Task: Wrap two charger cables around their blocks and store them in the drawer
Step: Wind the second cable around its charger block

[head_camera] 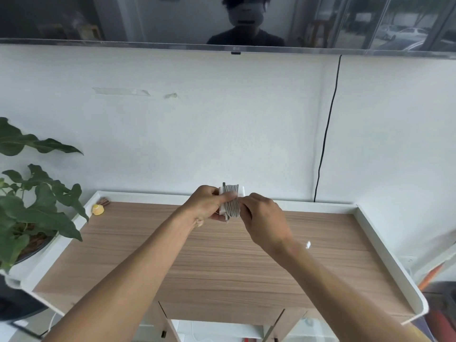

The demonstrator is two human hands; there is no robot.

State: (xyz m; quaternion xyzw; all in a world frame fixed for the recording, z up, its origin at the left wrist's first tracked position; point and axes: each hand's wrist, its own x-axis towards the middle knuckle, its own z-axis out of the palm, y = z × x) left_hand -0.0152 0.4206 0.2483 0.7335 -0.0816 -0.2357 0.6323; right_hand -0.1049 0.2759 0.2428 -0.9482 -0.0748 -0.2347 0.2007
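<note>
So the left hand (207, 203) is clamped round the white charger block (223, 191), thumb laid across the coils, I'd guess to keep them from springing loose. The right hand (264, 218) has its fingers curled in against the wound cable (233, 201), looks like it's pinching the last bit to tuck it in. All of this is held up in the air over the far edge of the tabletop (222, 255).

It's wood grain with a raised white rim, and there's a small yellow thing (98, 209) in the far left corner. Leafy potted plant (37, 193) off the left edge, TV (172, 21) on the wall, and a black cord (328, 124) hanging down. The drawer (222, 329) seems to be open below the near edge.
</note>
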